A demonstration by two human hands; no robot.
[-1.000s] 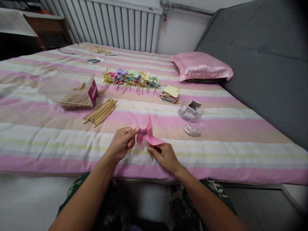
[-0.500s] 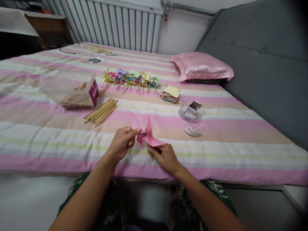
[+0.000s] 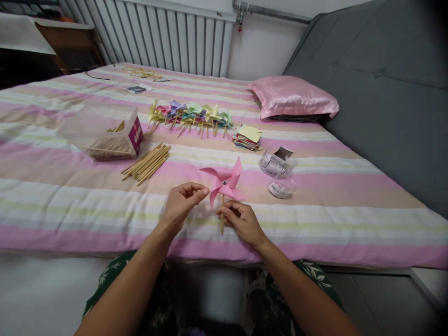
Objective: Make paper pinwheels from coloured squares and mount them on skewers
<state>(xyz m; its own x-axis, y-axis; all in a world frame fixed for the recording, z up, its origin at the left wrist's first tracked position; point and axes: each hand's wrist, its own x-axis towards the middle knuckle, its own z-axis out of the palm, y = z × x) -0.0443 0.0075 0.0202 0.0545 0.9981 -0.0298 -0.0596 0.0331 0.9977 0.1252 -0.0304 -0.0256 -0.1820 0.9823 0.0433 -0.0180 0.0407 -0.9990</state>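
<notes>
A pink paper pinwheel (image 3: 229, 186) on a thin wooden stick (image 3: 222, 224) stands upright over the near side of the bed, its round metallic centre facing me. My right hand (image 3: 241, 221) pinches the stick just below the blades, between thumb and fingers. Left of the blades is my left hand (image 3: 184, 205), its fingers curled and thumb drawn in against them. Nothing shows in that hand. Its thumb tip is right by the lower left blade, and I cannot tell whether they touch.
Loose wooden sticks (image 3: 147, 163) lie beside a clear plastic tub (image 3: 80, 135) holding more. Behind are several finished pinwheels (image 3: 191, 114), then a stack of coloured paper squares (image 3: 247, 137). Two clear containers (image 3: 278, 161) sit to the right, with a pink pillow (image 3: 296, 98) farther back.
The pinwheel has turned to face me and stands more upright, slightly higher and to the right. My left hand has let go of its blade. My right hand still holds the stick.
</notes>
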